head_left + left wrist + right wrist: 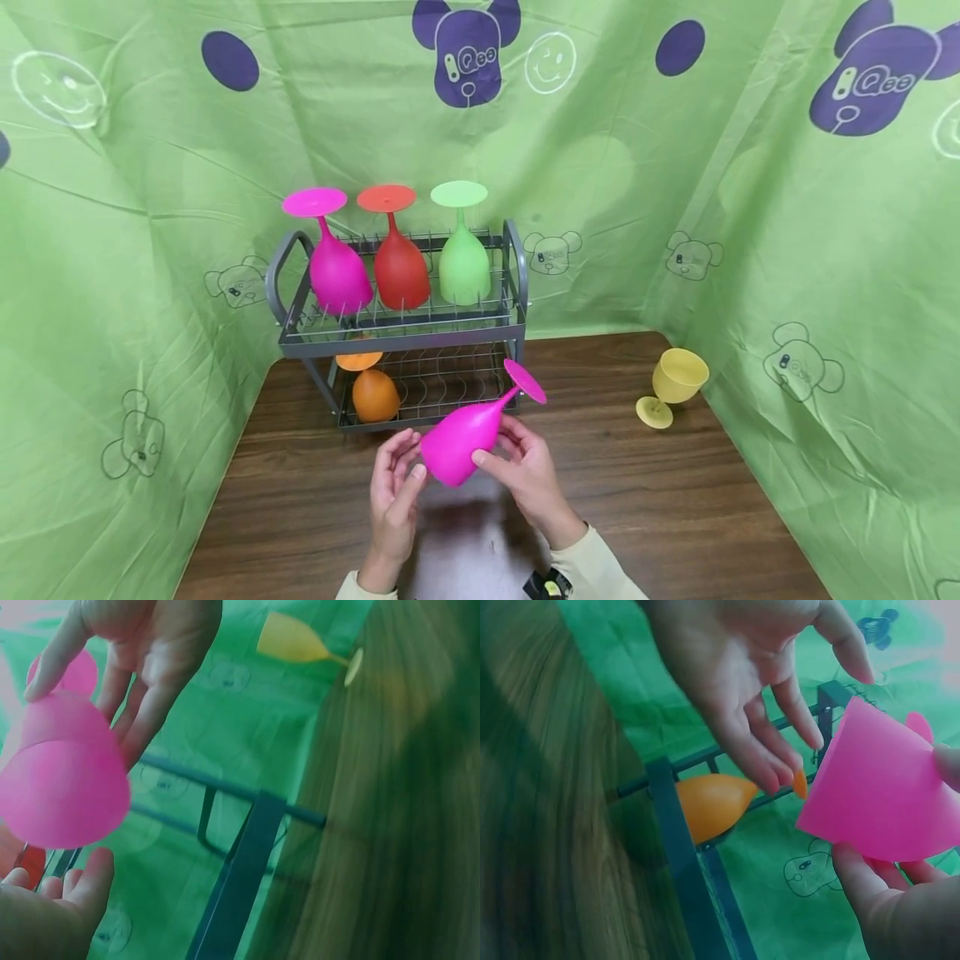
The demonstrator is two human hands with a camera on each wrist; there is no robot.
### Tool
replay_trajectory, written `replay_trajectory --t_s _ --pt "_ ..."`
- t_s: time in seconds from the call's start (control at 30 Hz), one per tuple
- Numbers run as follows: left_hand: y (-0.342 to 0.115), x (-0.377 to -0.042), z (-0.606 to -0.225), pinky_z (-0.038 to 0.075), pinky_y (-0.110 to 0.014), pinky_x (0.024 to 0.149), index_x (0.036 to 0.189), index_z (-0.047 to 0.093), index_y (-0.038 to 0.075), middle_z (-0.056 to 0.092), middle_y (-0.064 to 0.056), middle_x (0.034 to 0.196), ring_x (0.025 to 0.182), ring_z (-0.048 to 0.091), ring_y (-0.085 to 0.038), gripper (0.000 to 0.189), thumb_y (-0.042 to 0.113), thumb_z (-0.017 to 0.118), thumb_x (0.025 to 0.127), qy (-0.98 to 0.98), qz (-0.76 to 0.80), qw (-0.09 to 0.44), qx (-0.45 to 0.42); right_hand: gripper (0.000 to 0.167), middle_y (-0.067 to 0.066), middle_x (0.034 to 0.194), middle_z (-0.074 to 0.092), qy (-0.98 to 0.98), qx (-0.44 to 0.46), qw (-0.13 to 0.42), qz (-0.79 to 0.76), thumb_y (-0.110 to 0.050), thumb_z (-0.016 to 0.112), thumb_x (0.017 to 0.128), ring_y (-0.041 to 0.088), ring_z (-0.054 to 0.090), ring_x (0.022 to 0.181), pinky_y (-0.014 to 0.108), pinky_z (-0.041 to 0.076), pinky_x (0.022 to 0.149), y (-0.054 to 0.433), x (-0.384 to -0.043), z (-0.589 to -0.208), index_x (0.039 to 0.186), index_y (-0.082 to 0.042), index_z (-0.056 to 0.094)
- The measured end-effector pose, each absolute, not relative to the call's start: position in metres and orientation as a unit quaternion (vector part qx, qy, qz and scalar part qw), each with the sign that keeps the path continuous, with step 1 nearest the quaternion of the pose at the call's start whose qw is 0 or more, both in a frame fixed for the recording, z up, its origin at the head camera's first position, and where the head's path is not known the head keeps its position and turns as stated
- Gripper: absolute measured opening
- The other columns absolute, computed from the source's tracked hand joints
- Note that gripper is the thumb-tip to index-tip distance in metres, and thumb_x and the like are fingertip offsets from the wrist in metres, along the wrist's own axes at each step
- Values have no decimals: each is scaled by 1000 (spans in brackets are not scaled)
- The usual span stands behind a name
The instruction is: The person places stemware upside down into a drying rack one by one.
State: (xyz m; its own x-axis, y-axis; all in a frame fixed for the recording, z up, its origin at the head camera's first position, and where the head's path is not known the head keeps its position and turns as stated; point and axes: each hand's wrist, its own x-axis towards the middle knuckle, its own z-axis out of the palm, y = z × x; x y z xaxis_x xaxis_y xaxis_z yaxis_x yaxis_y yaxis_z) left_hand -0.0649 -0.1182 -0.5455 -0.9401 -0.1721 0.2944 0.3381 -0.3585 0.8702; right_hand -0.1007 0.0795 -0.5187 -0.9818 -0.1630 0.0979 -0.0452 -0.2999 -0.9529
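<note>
A bright pink plastic goblet (462,439) is tilted over the table, its foot up to the right and its mouth down to the left. My right hand (531,477) grips its bowl, with the thumb on the near side and the fingers behind. By the rim, my left hand (393,498) stays loosely curved, its fingers apart from the goblet. In the right wrist view a gap shows between the left hand (739,682) and the goblet's rim (826,766). The left wrist view shows the right hand (154,645) around the pink bowl (67,780).
Behind the hands stands a two-tier grey rack (405,340). Upside down on its upper tier are pink (339,275), red (402,268) and green (465,265) goblets; an orange goblet (375,395) sits below. A yellow goblet (678,377) lies tilted at the right. Green cloth surrounds the table.
</note>
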Motion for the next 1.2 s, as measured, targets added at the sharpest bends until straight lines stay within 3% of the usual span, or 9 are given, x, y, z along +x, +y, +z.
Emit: replay_trajectory --t_s 0.23,0.47,0.7,0.93,1.2 --pt "-143 -76 -545 62 -35 100 145 35 -17 46 -27 138 125 61 -21 48 -9 54 102 -558 -808 186 -39 63 17 140 62 652 -121 23 -748 -8 85 87 24 67 123 34 62 100 73 -121 -521 144 -3 57" --pt "-172 -91 -549 60 -20 95 142 42 -18 56 -12 133 119 64 -19 50 -11 63 98 -602 -758 251 3 67 12 140 63 703 -157 3 -693 -11 89 84 33 65 124 35 61 102 59 -147 -529 144 -9 59" --pt "-197 -105 -553 57 -12 91 142 49 -10 59 -6 131 119 63 -20 49 -4 69 98 -638 -718 272 65 65 2 127 66 783 -186 -36 -593 -16 94 78 21 68 118 30 63 96 44 -172 -533 136 -12 66" --pt "-219 -131 -568 54 -6 89 142 53 -5 57 -1 128 119 60 -20 47 5 71 100 -686 -663 281 105 68 3 127 67 832 -188 -73 -516 -25 94 79 21 67 115 45 63 98 35 -197 -532 138 -9 64" --pt "-243 -166 -593 51 -2 88 143 56 1 57 -19 134 124 58 -34 47 16 71 101 -719 -604 311 149 71 5 131 66 842 -168 -54 -509 -27 92 83 24 66 118 43 62 100 14 -226 -541 144 -9 62"
